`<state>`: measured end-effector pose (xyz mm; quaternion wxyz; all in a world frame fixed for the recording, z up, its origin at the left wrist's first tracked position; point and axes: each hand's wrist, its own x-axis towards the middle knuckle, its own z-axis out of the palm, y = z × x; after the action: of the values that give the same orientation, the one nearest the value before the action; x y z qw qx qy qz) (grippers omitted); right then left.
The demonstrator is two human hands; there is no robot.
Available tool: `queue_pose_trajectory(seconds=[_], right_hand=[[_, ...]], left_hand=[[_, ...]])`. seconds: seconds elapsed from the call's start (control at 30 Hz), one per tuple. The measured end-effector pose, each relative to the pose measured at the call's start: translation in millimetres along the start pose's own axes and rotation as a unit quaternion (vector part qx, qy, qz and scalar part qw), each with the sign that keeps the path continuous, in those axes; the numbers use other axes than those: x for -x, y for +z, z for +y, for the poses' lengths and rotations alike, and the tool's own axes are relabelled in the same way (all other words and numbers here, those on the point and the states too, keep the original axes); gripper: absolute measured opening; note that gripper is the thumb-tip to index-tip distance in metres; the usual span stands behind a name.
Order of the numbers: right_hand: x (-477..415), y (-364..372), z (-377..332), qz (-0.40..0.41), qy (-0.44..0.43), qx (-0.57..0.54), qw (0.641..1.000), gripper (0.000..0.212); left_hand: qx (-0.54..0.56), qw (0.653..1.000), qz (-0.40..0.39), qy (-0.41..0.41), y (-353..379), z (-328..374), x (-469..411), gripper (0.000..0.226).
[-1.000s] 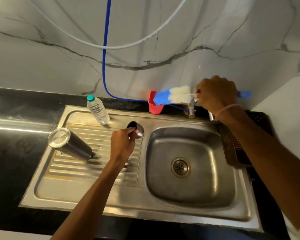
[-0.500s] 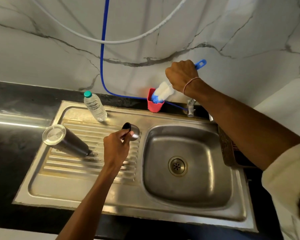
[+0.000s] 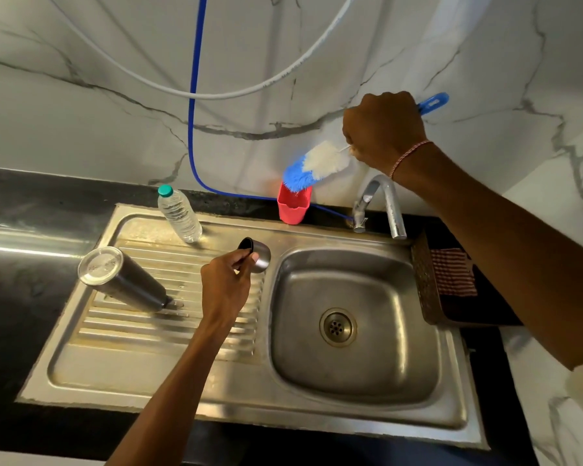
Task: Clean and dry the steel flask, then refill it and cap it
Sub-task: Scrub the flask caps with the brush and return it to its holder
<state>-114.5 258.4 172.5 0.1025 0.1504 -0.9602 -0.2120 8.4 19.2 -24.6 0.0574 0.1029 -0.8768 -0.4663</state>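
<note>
While the left hand (image 3: 226, 287) pinches the one cap (image 3: 254, 255) just left of the basin (image 3: 350, 375), the right hand (image 3: 384, 129) grips the one brush (image 3: 320, 163) behind the basin, its bristle tip at the rim of one red cup (image 3: 293, 208). One flask (image 3: 122, 280) rests mouth down on the drainboard (image 3: 132, 348), left of the basin and apart from the cap. One bottle (image 3: 179, 215) stands behind and left of the basin, one tap (image 3: 381, 203) right behind it. Two hoses hang on the wall behind the basin: a blue hose (image 3: 191, 112) and a white hose (image 3: 216, 94).
</note>
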Motion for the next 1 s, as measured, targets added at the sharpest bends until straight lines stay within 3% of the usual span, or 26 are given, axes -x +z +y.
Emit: queue_pose_trajectory(seconds=[0.33, 0.5, 0.63, 0.8, 0.9, 1.0], right_hand=[[54, 2, 25, 0.043, 0.105, -0.021, 0.993, 0.017], [77, 3, 47, 0.093, 0.154, -0.070, 0.981, 0.032], [92, 4, 63, 0.131, 0.185, -0.095, 0.969, 0.039], [114, 26, 47, 0.134, 0.230, -0.207, 0.942, 0.026], [130, 67, 10, 0.071, 0.277, -0.346, 0.894, 0.024], [162, 100, -50, -0.017, 0.342, -0.537, 0.770, 0.018]], left_hand=[[0.004, 1.000, -0.002, 0.008, -1, 3, 7, 0.028], [0.030, 0.999, -0.005, -0.023, -1, 1, 5, 0.029], [0.076, 0.995, -0.008, -0.063, 1, 10, 6, 0.017], [0.154, 0.981, -0.025, -0.113, 3, 17, 1, 0.017], [0.194, 0.969, -0.054, -0.141, 10, 18, -3, 0.023], [0.223, 0.957, -0.083, -0.163, 18, 22, -4, 0.033]])
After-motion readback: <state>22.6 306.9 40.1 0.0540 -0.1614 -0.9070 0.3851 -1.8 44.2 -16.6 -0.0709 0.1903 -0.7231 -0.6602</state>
